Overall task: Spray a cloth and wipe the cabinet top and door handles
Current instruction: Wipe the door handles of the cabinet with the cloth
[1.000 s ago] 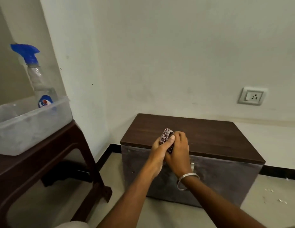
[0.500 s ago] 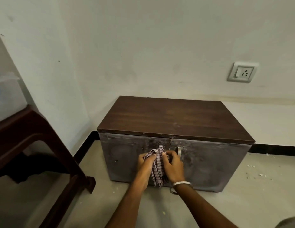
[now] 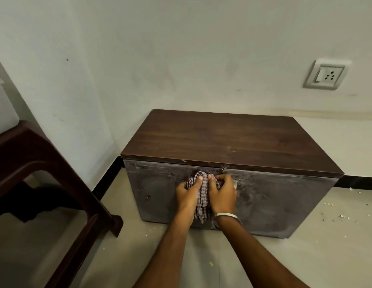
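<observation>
A low cabinet stands on the floor against the wall, with a dark wood top [image 3: 233, 140] and two dusty grey doors [image 3: 280, 202]. A checked cloth [image 3: 202, 196] is bunched against the doors' meeting edge, its tail hanging down. My left hand [image 3: 187, 192] grips the cloth from the left, thumb on top. My right hand [image 3: 222, 192], a metal bangle on its wrist, grips it from the right. The cloth and hands hide the left door handle. A sliver of the right door's metal handle [image 3: 235, 183] shows beside my right hand.
A dark brown table [image 3: 35, 163] stands at the left, a translucent plastic tub [image 3: 4, 104] on it at the frame's edge. A wall socket [image 3: 325, 74] is at the upper right. Small crumbs [image 3: 343, 216] lie on the pale floor to the right.
Both hands brought the cloth down from the cabinet top's front edge to the door front by the handles. The view swung right, so the spray bottle left the frame.
</observation>
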